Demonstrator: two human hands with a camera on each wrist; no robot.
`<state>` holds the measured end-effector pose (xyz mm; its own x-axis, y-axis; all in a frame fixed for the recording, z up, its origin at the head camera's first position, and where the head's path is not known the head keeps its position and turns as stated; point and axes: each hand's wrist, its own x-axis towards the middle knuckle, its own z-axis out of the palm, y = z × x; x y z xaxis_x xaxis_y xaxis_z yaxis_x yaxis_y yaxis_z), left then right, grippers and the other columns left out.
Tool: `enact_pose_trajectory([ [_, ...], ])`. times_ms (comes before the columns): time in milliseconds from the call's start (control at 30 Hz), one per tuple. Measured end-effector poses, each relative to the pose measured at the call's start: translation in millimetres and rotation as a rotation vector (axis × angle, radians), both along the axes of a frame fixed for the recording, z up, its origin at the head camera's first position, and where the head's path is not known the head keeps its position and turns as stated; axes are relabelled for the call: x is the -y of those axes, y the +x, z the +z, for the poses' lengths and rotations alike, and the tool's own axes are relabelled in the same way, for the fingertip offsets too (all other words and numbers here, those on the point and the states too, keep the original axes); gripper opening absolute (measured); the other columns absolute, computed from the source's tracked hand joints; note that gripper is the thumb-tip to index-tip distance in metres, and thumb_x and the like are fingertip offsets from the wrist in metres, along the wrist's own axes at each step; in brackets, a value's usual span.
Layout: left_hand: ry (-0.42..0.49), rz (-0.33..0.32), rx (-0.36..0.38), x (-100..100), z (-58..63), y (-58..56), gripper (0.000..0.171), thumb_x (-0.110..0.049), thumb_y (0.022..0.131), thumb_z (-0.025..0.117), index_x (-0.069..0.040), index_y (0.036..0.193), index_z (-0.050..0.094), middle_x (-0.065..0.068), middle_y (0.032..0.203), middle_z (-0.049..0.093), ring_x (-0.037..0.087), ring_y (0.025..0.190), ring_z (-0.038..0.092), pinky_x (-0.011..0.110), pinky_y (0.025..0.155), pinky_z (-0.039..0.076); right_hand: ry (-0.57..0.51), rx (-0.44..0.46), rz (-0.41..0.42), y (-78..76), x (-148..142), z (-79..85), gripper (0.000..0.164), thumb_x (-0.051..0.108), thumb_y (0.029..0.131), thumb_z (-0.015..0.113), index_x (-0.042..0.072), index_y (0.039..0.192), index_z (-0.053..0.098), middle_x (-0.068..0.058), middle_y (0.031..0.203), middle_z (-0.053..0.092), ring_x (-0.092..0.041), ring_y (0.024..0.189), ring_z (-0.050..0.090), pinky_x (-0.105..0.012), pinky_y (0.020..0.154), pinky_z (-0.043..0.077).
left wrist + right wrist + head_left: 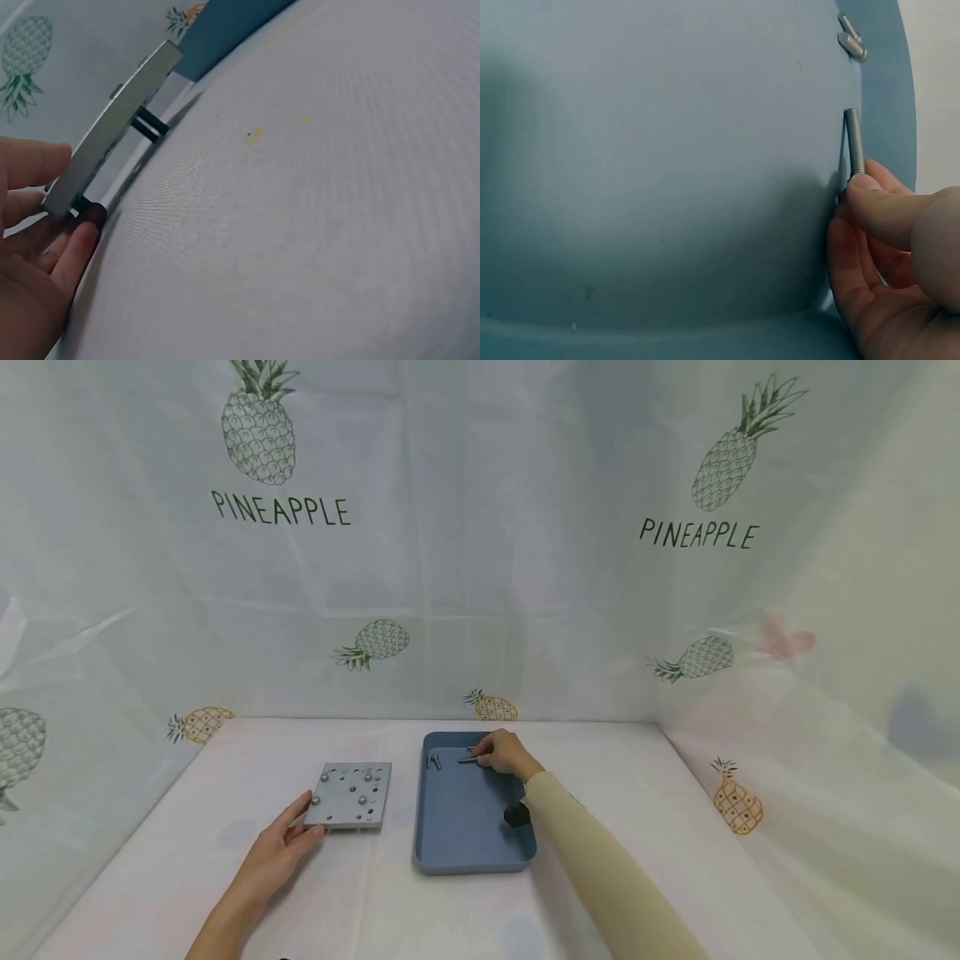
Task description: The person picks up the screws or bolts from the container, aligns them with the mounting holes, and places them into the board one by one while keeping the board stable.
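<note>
A: Hand poses first. How is the left hand [281, 850] seen?

B: Extended forward from the near left, forearm bare. Metal plate [347, 810] gripped at its near left corner: thumb laid at the near edge, fingers set along the left side. In the left wrist view, a fingertip is seen tucked below the plate, close to the dark posts [155, 121] on its underside.

A: And the right hand [506, 753]?

B: Reached forward and inward from the near right, forearm covered by a pale yellow sleeve [600, 860]. Hand lowered into the far part of the blue tray [461, 827]. One bolt [856, 142] is pinched between thumb and finger, its threaded shank pointed away from the hand, leftward in the head view. Whether the bolt's tip is touched to the tray floor cannot be told.

A: Positions relative to the hands?

B: Hands kept well apart, each clamped on its own item. Plate placed to the right of the left hand, left of the tray, raised off the tablecloth [390, 910]. Several round-headed fasteners are seated on its top, among drilled holes. The pinched bolt is held near the tray's far wall.

A: Loose pieces?

B: Two small bolts [853, 46] are lodged in the tray's far left corner, left of the right hand.
</note>
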<state>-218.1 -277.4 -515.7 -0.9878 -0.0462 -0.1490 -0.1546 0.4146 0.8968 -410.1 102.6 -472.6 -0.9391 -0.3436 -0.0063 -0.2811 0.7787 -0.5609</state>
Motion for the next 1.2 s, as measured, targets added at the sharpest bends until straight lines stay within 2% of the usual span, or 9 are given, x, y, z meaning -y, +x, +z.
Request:
enact_pose_trajectory([
  [167,-0.018,0.021,-0.007,-0.3,-0.7,-1.7,0.081,-0.035,0.110,0.060,-0.014,0.172,0.013,0.017,0.177,0.017,0.040,0.155,0.037,0.053,0.126,0.031,0.010,-0.011,0.028,1.8,1.3,3.2,0.012,0.006,0.099,0.074,0.009,0.106,0.083,-0.004,0.102,0.078,-0.017,0.094,0.067,-0.037,0.088,0.057],
  [467,-0.023,0.052,0.009,-4.3,5.8,-10.0,0.077,-0.034,0.109,0.060,-0.008,0.170,0.020,0.027,0.171,0.028,0.046,0.154,0.036,0.060,0.125,0.030,-0.039,0.006,0.067,-1.0,-3.2,7.2,0.016,0.003,0.102,0.067,0.004,0.111,0.081,-0.007,0.091,0.078,-0.014,0.077,0.068,-0.027,0.068,0.057],
  [667,0.005,0.069,0.000,-5.3,6.6,-7.6,0.077,-0.029,0.109,0.061,-0.007,0.170,0.020,0.026,0.171,0.027,0.044,0.154,0.036,0.056,0.125,0.032,-0.090,0.029,0.057,-0.9,-3.2,1.4,0.017,0.007,0.100,0.073,0.005,0.116,0.080,-0.002,0.098,0.076,-0.012,0.085,0.065,-0.029,0.076,0.056],
  [900,0.007,0.071,-0.022,-3.0,1.3,-6.3,0.075,-0.030,0.110,0.061,-0.010,0.170,0.021,0.023,0.171,0.029,0.040,0.153,0.040,0.049,0.121,0.036,-0.162,0.046,0.054,0.3,0.4,-5.1,0.021,0.006,0.097,0.076,0.005,0.118,0.080,-0.005,0.106,0.078,-0.014,0.093,0.068,-0.033,0.085,0.058],
  [1067,0.002,0.079,-0.038,-6.2,0.9,-6.3,0.075,-0.030,0.109,0.062,-0.009,0.170,0.023,0.022,0.171,0.031,0.039,0.151,0.044,0.045,0.118,0.039,-0.169,0.026,0.049,1.6,-0.5,-4.4,0.020,0.006,0.098,0.075,0.006,0.117,0.081,-0.003,0.103,0.077,-0.013,0.091,0.067,-0.033,0.084,0.057],
  [1200,-0.002,0.086,-0.042,-5.9,0.9,-4.3,0.075,-0.030,0.109,0.062,-0.009,0.170,0.023,0.021,0.171,0.032,0.039,0.150,0.046,0.044,0.117,0.039,-0.168,-0.025,0.071,1.3,1.4,-0.4,0.016,0.008,0.098,0.075,0.006,0.114,0.080,-0.002,0.099,0.076,-0.013,0.089,0.065,-0.032,0.082,0.056],
])
